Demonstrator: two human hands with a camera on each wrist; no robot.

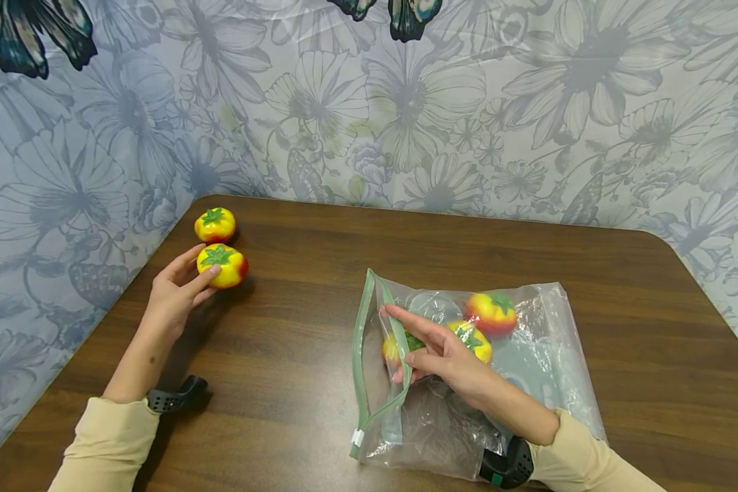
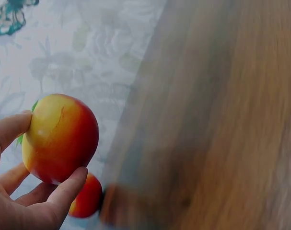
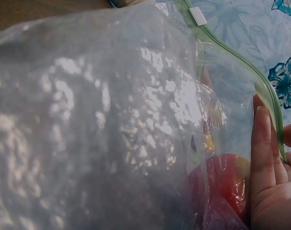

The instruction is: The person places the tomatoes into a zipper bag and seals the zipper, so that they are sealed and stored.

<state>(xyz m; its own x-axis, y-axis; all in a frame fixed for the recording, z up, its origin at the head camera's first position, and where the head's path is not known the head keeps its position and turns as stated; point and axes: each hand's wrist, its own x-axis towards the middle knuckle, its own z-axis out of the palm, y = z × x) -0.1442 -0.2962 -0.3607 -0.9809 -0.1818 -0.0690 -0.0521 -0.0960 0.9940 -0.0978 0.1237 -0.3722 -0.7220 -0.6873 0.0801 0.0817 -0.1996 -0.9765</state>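
My left hand (image 1: 173, 294) grips a yellow-and-red toy tomato (image 1: 230, 268) with a green leafy top, thumb on one side and fingers on the other. In the left wrist view this tomato (image 2: 64, 136) shows a red flank. A second similar tomato (image 1: 215, 227) is just beyond it, by the table's left edge. My right hand (image 1: 452, 359) pinches the green-edged mouth of a clear zip bag (image 1: 553, 376). The right wrist view shows the fingers (image 3: 263, 148) inside the bag's mouth and the thumb outside the green strip (image 3: 250, 69). Several tomatoes (image 1: 490, 316) lie inside the bag.
The brown wooden table (image 1: 295, 342) has a rounded far edge against flower-patterned cloth (image 1: 406, 137). A white slider (image 1: 357, 438) sits at the near end of the bag's zip. Both wrists wear black camera bands (image 1: 178, 395).
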